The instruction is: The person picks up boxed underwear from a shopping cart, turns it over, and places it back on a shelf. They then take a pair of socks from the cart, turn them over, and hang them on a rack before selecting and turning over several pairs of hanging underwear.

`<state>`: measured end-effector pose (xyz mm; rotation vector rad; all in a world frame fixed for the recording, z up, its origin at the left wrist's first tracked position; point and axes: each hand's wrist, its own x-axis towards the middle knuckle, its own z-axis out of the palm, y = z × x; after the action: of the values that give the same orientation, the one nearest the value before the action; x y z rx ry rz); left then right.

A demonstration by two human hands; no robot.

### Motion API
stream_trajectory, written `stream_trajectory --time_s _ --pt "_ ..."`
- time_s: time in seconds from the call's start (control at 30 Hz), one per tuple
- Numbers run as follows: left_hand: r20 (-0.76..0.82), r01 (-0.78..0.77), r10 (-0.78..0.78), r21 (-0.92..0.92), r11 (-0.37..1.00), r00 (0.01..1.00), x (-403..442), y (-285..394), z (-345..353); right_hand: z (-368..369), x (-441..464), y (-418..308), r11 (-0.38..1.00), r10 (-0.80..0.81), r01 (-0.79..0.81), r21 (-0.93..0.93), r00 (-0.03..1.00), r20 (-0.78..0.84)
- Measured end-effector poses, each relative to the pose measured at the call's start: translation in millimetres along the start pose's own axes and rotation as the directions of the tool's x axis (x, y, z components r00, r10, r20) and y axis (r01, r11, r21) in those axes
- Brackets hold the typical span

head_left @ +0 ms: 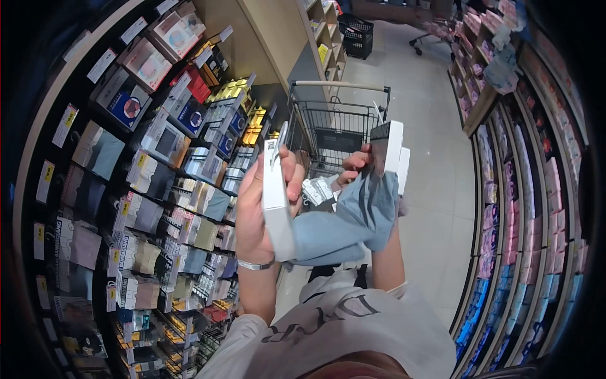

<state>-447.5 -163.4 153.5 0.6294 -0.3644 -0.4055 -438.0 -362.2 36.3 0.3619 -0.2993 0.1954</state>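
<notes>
My left hand (pixel 252 211), with a silver band at the wrist, is closed around the white card (pixel 276 189) of a pack of blue-grey underwear. Its soft fabric (pixel 322 237) hangs off to the right. My right hand (pixel 358 165) grips a second underwear pack (pixel 392 148) with a white card and the same blue-grey cloth (pixel 372 202). Both packs are tilted in front of me, and their fabrics meet in the middle. Part of my right hand is hidden behind its pack.
Beyond my hands stands a black wire shopping cart (pixel 334 114), with a white-and-black package (pixel 319 191) low near it. A rack (pixel 142 215) of hanging underwear packs lines the left. Shelves (pixel 514 234) of pink and blue packages run along the right. A black basket (pixel 355 36) sits farther back.
</notes>
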Motion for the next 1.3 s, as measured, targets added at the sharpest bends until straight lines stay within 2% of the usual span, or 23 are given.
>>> stream_trajectory --time_s 0.03,0.07,0.1,0.13,0.17,0.2,0.23,0.3,0.4,0.5,0.53,0.67,0.73,0.83,0.87,0.9,0.93,0.97,1.03,1.1,1.17,1.27,1.3 --pt "0.186 0.156 -0.107 -0.269 0.950 0.977 5 -5 -18 8 -4 8 0.979 -0.029 0.019 -0.203 0.999 -0.043" --pt "0.167 0.189 -0.133 -0.383 0.904 0.977 4 -14 -29 9 -10 17 0.954 -0.051 0.030 -0.298 0.997 -0.064" --pt "0.277 0.262 -0.150 -0.433 0.862 0.949 -3 -29 -59 10 -13 25 0.921 -0.077 0.040 -0.388 0.994 -0.080" --pt "0.389 0.338 -0.153 -0.469 0.816 0.909 -9 -43 -88 27 -12 36 0.892 0.061 -0.067 -0.447 0.998 -0.028" --pt "0.495 0.419 -0.154 -0.485 0.767 0.855 -14 -56 -117 24 -12 35 0.826 0.140 -0.163 -0.539 0.987 -0.083" --pt "0.515 0.447 -0.157 -0.506 0.737 0.842 -27 -65 -130 20 -13 34 0.743 0.217 -0.255 -0.619 0.966 -0.138" --pt "0.466 0.424 -0.163 -0.535 0.730 0.869 -39 -63 -132 22 -11 40 0.606 0.167 -0.307 -0.734 0.951 -0.259" --pt "0.288 0.317 -0.174 -0.585 0.747 0.942 -70 -54 -126 12 -4 52 0.385 0.229 -0.349 -0.855 0.933 -0.278" --pt "-0.095 0.046 -0.112 -0.524 0.851 0.989 -110 -30 -104 2 1 90 0.272 0.286 -0.449 -0.851 0.882 -0.374" --pt "-0.416 -0.161 0.012 -0.325 0.932 0.909 -146 -3 -79 -6 1 127 0.292 0.369 -0.470 -0.833 0.859 -0.355" --pt "-0.487 -0.203 0.055 -0.257 0.945 0.871 -155 7 -71 -9 0 140 0.279 0.343 -0.463 -0.841 0.866 -0.363" --pt "-0.652 -0.298 0.159 -0.108 0.949 0.741 -189 47 -53 0 0 183 0.270 0.241 -0.438 -0.857 0.893 -0.381" --pt "-0.667 -0.322 0.188 -0.083 0.943 0.721 -210 64 -53 5 2 203 0.231 0.213 -0.420 -0.877 0.902 -0.376" --pt "-0.516 -0.353 0.316 0.027 0.935 0.797 -247 86 -66 5 -4 242 0.241 0.214 -0.381 -0.893 0.918 -0.334" --pt "-0.535 -0.343 0.358 0.130 0.930 0.766 -250 95 -61 8 -9 258 0.275 0.146 -0.320 -0.907 0.946 -0.290" --pt "-0.575 -0.293 0.312 0.129 0.947 0.757 -258 107 -55 9 -16 273 0.304 0.071 -0.264 -0.915 0.965 -0.254" --pt "-0.580 -0.307 0.304 0.095 0.947 0.756 -267 116 -56 1 -22 283 0.356 0.010 -0.200 -0.913 0.978 -0.211" --pt "-0.588 -0.374 0.337 0.062 0.925 0.735 -272 126 -51 -5 -26 291 0.401 -0.053 -0.123 -0.908 0.986 -0.157" --pt "-0.605 -0.453 0.446 0.153 0.878 0.660 -286 143 -40 -8 -34 301 0.577 -0.087 -0.090 -0.812 0.982 -0.170" --pt "-0.607 -0.488 0.493 0.192 0.852 0.623 -304 156 -33 -14 -39 302 0.766 0.070 -0.142 -0.627 0.988 -0.138" --pt "-0.584 -0.525 0.532 0.202 0.827 0.613 -320 165 -30 -20 -46 312 0.728 -0.022 -0.127 -0.673 0.978 -0.208" --pt "-0.542 -0.579 0.562 0.161 0.799 0.625 -341 175 -29 -17 -57 337 0.727 -0.018 -0.147 -0.671 0.972 -0.232" --pt "-0.565 -0.554 0.552 0.191 0.810 0.613 -346 177 -32 -18 -61 346 0.763 0.005 -0.136 -0.632 0.979 -0.205"
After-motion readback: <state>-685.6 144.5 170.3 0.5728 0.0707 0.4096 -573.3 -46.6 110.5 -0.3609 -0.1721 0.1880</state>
